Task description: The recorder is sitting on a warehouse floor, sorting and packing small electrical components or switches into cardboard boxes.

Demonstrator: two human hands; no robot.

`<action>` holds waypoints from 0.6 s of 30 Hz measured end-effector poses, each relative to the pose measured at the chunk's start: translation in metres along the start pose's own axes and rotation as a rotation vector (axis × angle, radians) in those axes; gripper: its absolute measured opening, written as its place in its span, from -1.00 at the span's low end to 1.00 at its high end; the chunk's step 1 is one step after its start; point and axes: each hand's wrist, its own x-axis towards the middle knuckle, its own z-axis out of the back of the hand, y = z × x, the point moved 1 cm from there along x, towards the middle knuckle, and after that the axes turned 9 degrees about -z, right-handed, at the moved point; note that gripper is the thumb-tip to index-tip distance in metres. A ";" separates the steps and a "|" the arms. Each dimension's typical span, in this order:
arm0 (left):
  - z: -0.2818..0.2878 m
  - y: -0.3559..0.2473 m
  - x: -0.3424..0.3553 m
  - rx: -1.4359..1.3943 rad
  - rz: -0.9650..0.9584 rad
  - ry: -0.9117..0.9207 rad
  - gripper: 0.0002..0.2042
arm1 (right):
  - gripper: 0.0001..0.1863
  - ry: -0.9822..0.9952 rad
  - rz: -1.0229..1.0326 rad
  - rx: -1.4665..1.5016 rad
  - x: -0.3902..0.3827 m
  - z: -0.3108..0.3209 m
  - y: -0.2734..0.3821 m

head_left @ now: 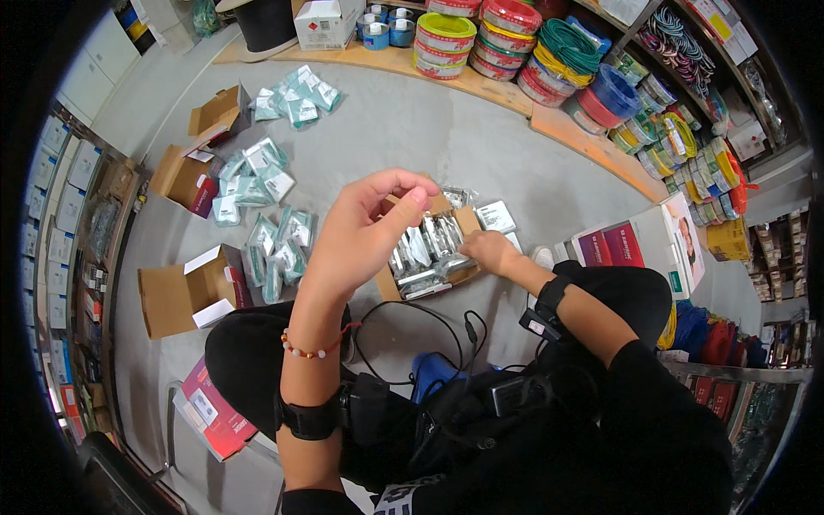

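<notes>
Right hand (491,251) busy at the cardboard box (468,221)
My left hand (365,225) looks empty, loosely curled; can't tell if right's pinching. Packets (442,236) probably need a light touch next.

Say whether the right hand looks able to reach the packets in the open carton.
Likely yes: the right hand is at the right edge of the carton, and nothing seems to cover the packets beside it.

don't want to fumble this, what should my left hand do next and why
Perhaps lower the left hand toward the packets: it hovers above the open box where they lie, while the right hand is at the box's right edge.
</notes>
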 end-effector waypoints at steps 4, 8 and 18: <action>-0.005 -0.001 0.000 0.006 -0.003 0.025 -0.81 | -0.85 -0.039 0.001 -0.026 0.002 -0.009 0.005; -0.005 0.004 0.000 0.010 0.008 0.031 -0.82 | -0.77 -0.018 -0.037 0.008 0.007 -0.008 0.012; -0.011 0.006 0.000 0.033 0.019 0.029 -0.86 | -0.77 -0.061 -0.074 0.051 0.005 -0.054 0.012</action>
